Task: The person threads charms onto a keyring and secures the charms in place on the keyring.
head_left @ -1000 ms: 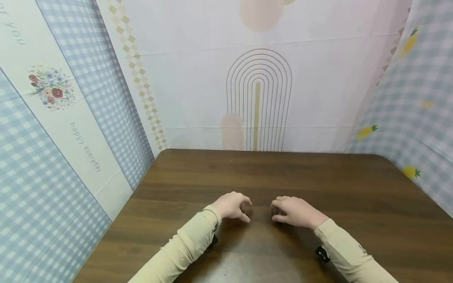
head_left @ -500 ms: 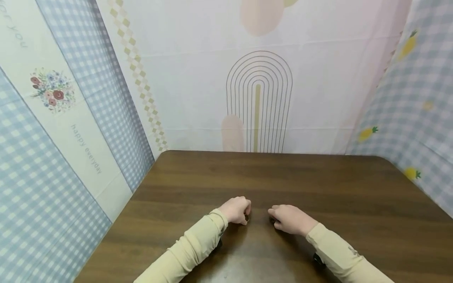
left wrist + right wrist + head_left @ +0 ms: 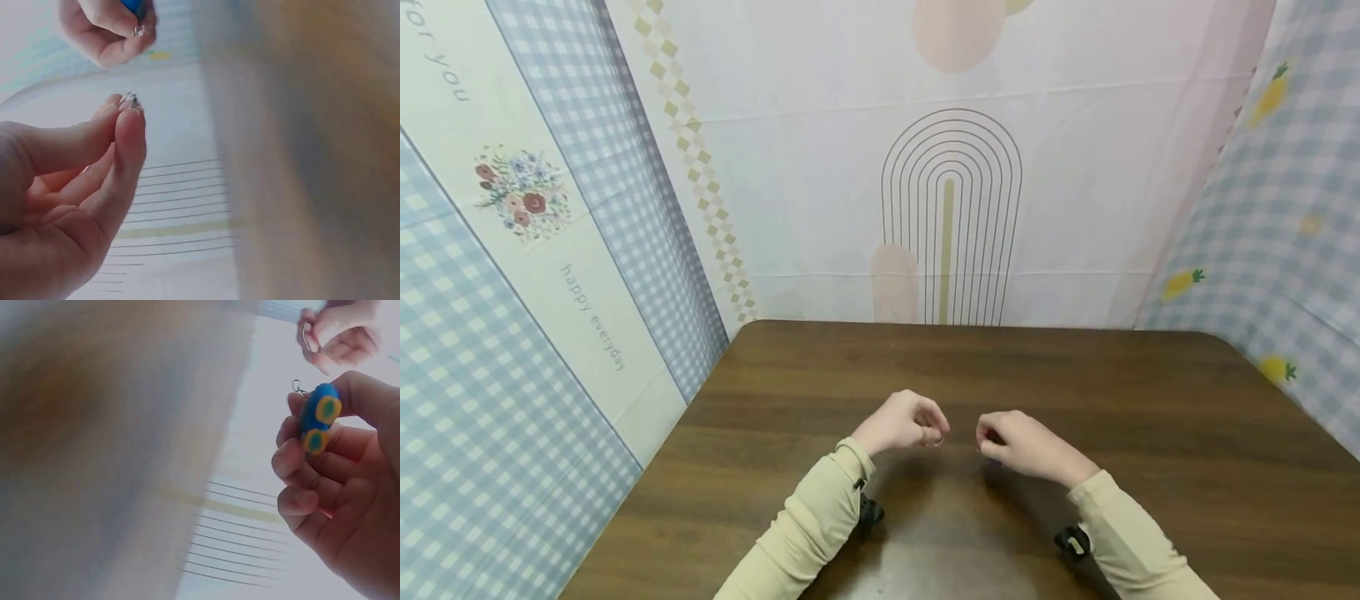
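My right hand (image 3: pixel 1026 446) grips a small blue charm (image 3: pixel 319 419) with yellow-and-green round discs, shaped like a toy car. A short metal chain link (image 3: pixel 297 385) sticks out from its end past the fingers. My left hand (image 3: pixel 901 423) pinches a thin metal ring (image 3: pixel 306 337) between thumb and forefinger. In the left wrist view only a small silver part of that ring (image 3: pixel 129 100) shows above the fingertips. Both hands hover over the table, facing each other with a narrow gap between them.
Beneath the hands lies a dark brown wooden table (image 3: pixel 820 367) with rounded far corners. Behind it hangs a white printed cloth (image 3: pixel 812 192), with blue checked cloths (image 3: pixel 1285 242) at the sides. Black cameras (image 3: pixel 1072 542) sit on both wrists.
Both hands first lowered and closed near the tabletop, then rose again. The metal ring and the blue charm are now lifted in the fingers.
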`<state>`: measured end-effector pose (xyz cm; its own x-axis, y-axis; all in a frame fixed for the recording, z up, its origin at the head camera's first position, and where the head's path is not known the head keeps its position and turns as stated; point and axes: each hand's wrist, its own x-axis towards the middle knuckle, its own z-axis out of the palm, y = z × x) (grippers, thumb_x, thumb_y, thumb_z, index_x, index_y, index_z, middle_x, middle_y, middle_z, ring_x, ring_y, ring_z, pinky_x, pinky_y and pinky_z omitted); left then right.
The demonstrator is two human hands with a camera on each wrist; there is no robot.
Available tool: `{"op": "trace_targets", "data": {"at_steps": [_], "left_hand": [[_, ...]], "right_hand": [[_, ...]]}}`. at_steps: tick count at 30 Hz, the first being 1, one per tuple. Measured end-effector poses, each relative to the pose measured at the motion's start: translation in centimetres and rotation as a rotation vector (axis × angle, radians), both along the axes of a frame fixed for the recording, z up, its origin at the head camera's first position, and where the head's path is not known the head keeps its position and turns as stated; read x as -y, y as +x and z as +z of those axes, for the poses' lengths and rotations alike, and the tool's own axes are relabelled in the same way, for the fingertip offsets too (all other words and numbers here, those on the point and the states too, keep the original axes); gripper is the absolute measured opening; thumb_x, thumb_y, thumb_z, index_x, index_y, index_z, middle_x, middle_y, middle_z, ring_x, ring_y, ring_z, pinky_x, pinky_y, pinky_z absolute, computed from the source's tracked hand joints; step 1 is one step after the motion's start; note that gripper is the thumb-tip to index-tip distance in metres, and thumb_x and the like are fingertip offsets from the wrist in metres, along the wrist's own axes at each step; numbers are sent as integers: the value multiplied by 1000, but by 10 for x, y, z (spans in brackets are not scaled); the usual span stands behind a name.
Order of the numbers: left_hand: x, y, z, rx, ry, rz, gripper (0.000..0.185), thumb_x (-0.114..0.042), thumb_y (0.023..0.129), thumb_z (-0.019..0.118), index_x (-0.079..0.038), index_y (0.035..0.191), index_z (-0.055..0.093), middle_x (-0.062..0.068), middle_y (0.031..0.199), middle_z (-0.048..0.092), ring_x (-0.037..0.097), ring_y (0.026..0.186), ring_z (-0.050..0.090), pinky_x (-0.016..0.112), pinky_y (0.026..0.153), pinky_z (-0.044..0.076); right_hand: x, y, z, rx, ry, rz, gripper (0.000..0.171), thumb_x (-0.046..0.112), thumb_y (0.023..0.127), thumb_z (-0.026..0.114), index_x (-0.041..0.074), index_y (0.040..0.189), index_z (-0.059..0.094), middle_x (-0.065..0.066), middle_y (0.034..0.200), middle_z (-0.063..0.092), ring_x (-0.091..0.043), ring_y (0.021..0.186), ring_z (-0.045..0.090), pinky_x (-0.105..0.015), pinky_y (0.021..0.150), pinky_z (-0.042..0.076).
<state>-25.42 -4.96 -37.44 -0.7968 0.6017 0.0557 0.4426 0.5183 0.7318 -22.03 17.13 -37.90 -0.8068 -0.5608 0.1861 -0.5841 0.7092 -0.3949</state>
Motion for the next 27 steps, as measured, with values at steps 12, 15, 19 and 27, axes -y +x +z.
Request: {"op": "trace_targets", "data": {"at_steps": [12, 15, 19, 27], "left_hand": [[9, 17, 34, 135, 361, 26, 7, -2, 88, 67, 4, 91, 70, 23, 82, 72, 26, 63, 69, 30, 60, 59], [9, 19, 36, 162, 362, 15, 9, -4, 89, 67, 5, 91, 69, 24, 79, 71, 40, 67, 68, 32, 57, 59], [10, 21, 40, 151, 342, 11, 12, -6, 90, 66, 5, 92, 68, 23, 75, 70, 35, 61, 67, 37, 57, 59], [6, 25, 43, 51, 283, 31, 12, -9, 90, 67, 3, 92, 70, 17, 73, 71, 12, 54, 61, 39, 59, 59]], "right_hand": [[26, 25, 40, -91, -278, -60, 11, 9, 92, 64, 15, 82, 65, 13, 61, 55, 3, 55, 45, -19, 52, 42], [29, 28, 45, -153, -283, -46, 12, 8, 90, 66, 17, 83, 65, 15, 61, 53, 3, 54, 43, -19, 51, 41], [30, 30, 48, -272, -202, -27, 13, 7, 88, 69, 19, 83, 65, 16, 65, 51, 4, 58, 43, -18, 55, 42], [30, 31, 47, -344, -53, -21, 14, 8, 88, 68, 20, 81, 62, 17, 68, 46, 0, 67, 43, -21, 64, 41]]}}
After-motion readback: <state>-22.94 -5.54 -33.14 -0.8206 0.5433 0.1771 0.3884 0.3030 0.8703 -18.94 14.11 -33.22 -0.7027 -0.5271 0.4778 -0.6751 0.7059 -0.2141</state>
